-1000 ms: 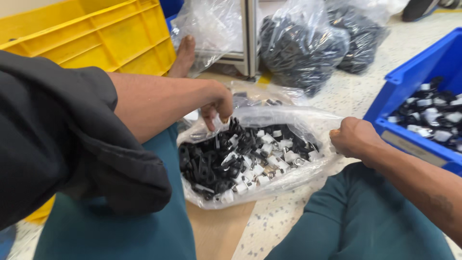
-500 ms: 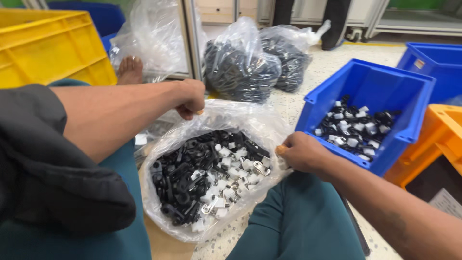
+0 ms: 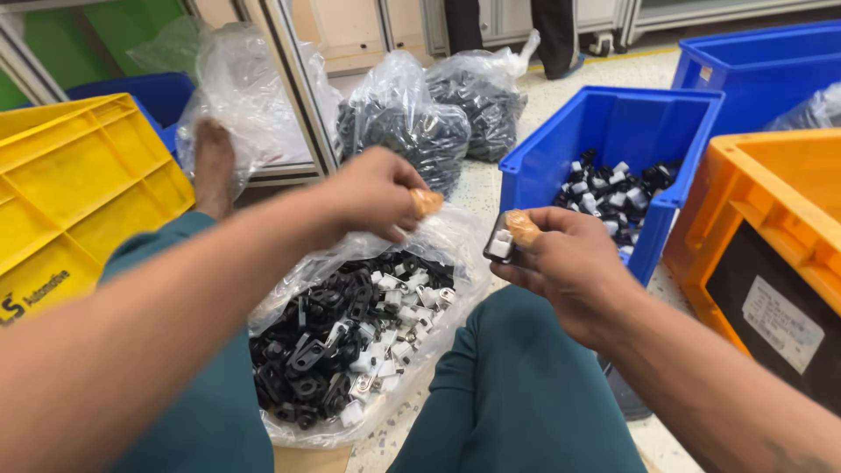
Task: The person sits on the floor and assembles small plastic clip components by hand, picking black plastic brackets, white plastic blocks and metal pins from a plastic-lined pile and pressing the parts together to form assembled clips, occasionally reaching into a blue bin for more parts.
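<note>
A clear plastic bag [image 3: 442, 241] lies open between my knees, full of small black and white plastic parts [image 3: 350, 337]. My left hand [image 3: 372, 193] hovers over the bag's far edge, fingers curled and pinching the plastic. My right hand [image 3: 561, 258] is raised to the right of the bag and holds one small black and white part [image 3: 500, 242] between thumb and fingers. Both thumbs wear tan finger covers.
A blue bin [image 3: 613, 123] with more such parts stands to the right, an orange crate [image 3: 771, 193] beyond it, a yellow crate [image 3: 79, 175] at the left. Two tied bags of black parts [image 3: 438, 114] sit ahead by a metal frame. My bare foot [image 3: 213, 166] rests at the left.
My right hand has let go of the bag's edge and lifted with one part in its fingers. My left hand has risen a little. The view has shifted right.
</note>
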